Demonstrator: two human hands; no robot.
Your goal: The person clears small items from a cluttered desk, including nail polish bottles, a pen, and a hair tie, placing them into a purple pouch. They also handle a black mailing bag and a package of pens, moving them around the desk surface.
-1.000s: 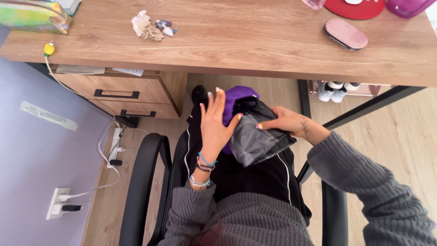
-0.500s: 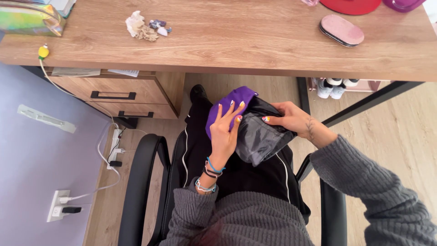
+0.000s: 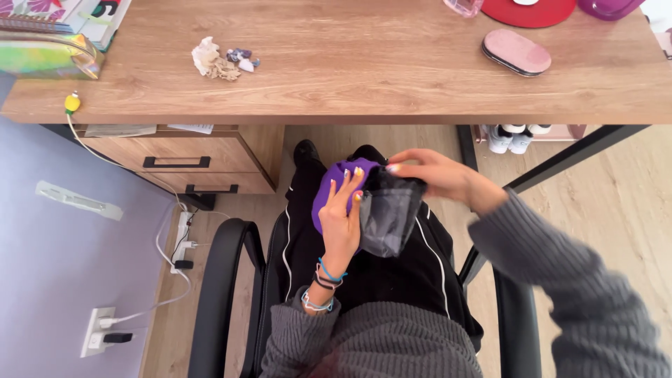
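Note:
I sit on a black chair (image 3: 218,280) with a purple cloth item (image 3: 327,197) and a dark grey translucent pouch (image 3: 387,217) over my lap. My left hand (image 3: 341,217) lies on the purple item, fingers extended along it and touching the pouch's edge. My right hand (image 3: 437,175) pinches the pouch's upper edge and holds it lifted, so the pouch hangs down. The purple item is partly hidden behind my left hand and the pouch.
A wooden desk (image 3: 364,77) spans the top, bearing shells and stones (image 3: 222,59), a pink oval case (image 3: 516,51), a red round thing (image 3: 530,10) and an iridescent bag (image 3: 45,54). Drawers (image 3: 178,162) lie left; cables and wall sockets (image 3: 105,329) below left.
My left hand came down from raised and spread onto the purple item. My right hand lifted the pouch's edge upward, so the pouch now hangs narrower.

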